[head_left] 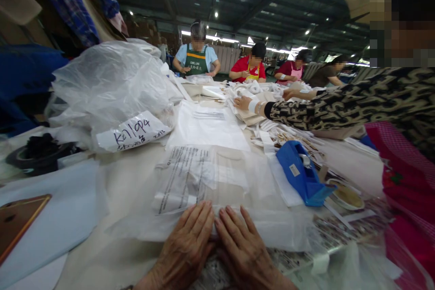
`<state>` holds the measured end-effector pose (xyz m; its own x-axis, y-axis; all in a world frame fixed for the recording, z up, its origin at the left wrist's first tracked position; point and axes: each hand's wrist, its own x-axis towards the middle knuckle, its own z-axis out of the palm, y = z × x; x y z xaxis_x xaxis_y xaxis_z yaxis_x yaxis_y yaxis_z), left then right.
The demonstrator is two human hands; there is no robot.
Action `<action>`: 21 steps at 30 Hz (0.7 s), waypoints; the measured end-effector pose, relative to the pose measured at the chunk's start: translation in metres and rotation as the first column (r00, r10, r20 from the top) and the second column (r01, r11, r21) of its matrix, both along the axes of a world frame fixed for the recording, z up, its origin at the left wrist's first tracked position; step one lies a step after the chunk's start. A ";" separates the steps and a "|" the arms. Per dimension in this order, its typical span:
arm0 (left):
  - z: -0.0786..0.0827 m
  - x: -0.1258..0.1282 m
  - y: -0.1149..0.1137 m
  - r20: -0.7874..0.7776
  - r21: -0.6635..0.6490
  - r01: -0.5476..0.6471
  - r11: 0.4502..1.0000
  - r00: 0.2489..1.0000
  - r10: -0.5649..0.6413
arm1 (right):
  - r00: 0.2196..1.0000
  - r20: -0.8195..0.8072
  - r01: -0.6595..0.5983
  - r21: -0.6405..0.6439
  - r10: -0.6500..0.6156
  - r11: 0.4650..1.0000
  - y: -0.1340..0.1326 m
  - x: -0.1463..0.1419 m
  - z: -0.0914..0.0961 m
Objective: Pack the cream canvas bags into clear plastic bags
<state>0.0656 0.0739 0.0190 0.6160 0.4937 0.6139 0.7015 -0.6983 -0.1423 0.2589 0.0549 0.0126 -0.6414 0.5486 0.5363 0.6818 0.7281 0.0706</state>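
Observation:
A clear plastic bag (234,158) with printed text lies flat before me, something pale and folded inside it. Both of my hands rest on its near edge, side by side with the fingertips almost touching. My left hand (186,240) lies palm down, fingers stretched out over the plastic. Beside it my right hand (243,244) presses on the same edge, fingers straight as well. The thumbs are mostly hidden below the palms. Just beyond the bag is a stack of white plastic bags (207,122).
A large clear sack (112,81) with a handwritten label stands at left, near a phone (20,222) on pale sheets. A blue tape dispenser (302,172) and small dish (346,194) lie at right. A co-worker's patterned sleeve (306,108) reaches in; other people work beyond.

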 end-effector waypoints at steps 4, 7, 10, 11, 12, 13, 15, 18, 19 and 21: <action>-0.007 -0.010 -0.004 0.022 0.036 0.096 0.995 0.995 -0.096 | 1.000 -0.006 0.016 -0.033 -0.016 0.999 0.004 0.005 -0.004; -0.013 -0.013 -0.006 -0.024 0.050 0.062 0.997 0.998 -0.061 | 0.998 -0.067 0.012 -0.023 -0.014 1.000 0.005 0.005 -0.005; -0.016 -0.008 -0.008 -0.070 0.025 0.008 1.000 0.998 -0.006 | 0.996 -0.094 -0.013 -0.045 0.009 0.999 0.004 0.001 -0.003; -0.017 -0.006 -0.008 -0.028 0.017 -0.011 1.000 1.000 0.012 | 0.994 -0.107 -0.034 -0.076 0.026 0.997 0.003 0.002 -0.001; -0.017 -0.003 -0.008 0.009 0.005 -0.025 1.000 1.000 0.025 | 0.991 -0.126 -0.055 -0.120 0.039 0.991 0.004 0.005 0.002; -0.017 -0.001 -0.009 0.039 -0.007 -0.038 0.999 0.998 0.039 | 0.987 -0.155 -0.068 -0.160 0.043 0.985 0.005 0.011 0.006; -0.017 0.002 -0.008 0.077 -0.020 -0.065 0.998 0.995 0.066 | 0.969 -0.245 -0.020 -0.185 -0.026 0.983 0.010 0.036 0.016; -0.019 0.001 -0.005 0.044 0.028 -0.051 0.998 0.998 0.049 | 0.817 -0.450 0.325 -0.159 -0.362 0.932 0.027 0.100 0.031; -0.022 0.000 -0.004 0.035 0.053 -0.045 0.998 0.998 0.043 | 0.701 -0.499 0.461 -0.227 -0.509 0.858 0.034 0.125 0.036; -0.029 -0.004 0.001 0.009 0.117 -0.029 0.993 1.000 0.028 | 0.442 -0.497 0.630 -0.421 -0.747 0.652 0.046 0.171 0.045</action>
<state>0.0612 0.0747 -0.0102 0.5980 0.4357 0.6728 0.7221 -0.6570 -0.2164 0.4298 0.1007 0.0579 0.4050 0.7690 0.4946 0.8051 -0.0436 -0.5915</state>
